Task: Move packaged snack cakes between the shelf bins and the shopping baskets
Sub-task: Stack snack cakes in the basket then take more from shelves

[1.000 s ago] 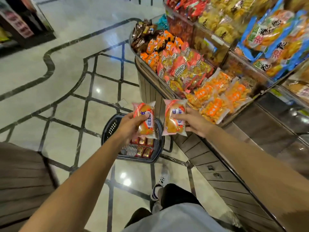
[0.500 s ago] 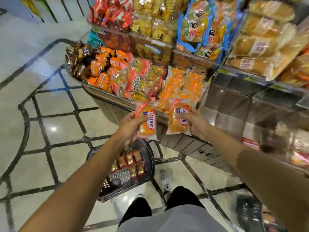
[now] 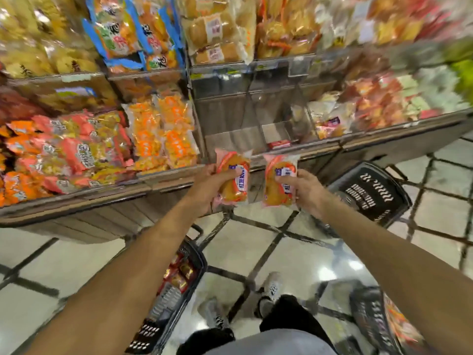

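My left hand (image 3: 208, 187) grips a pink-wrapped snack cake (image 3: 234, 176), held upright in front of the shelf edge. My right hand (image 3: 304, 190) grips a second, matching snack cake (image 3: 279, 179) right beside it; the two packs are a little apart. Just beyond them sits a clear-walled shelf bin (image 3: 230, 116) that looks nearly bare, and to its right another clear bin holding one small red pack (image 3: 279, 144). A black shopping basket (image 3: 184, 283) with small red packs stands on the floor under my left forearm.
Bins of orange and red snack bags (image 3: 161, 134) fill the shelf to the left; bread bags fill the upper tier. A second black basket (image 3: 368, 193) stands right of my right hand, and a third basket (image 3: 384, 321) at lower right. My shoes are on the tiled floor.
My view has swung right along the shelf with both hands still holding their cakes. The nearly bare clear bins and two more baskets have come into view.
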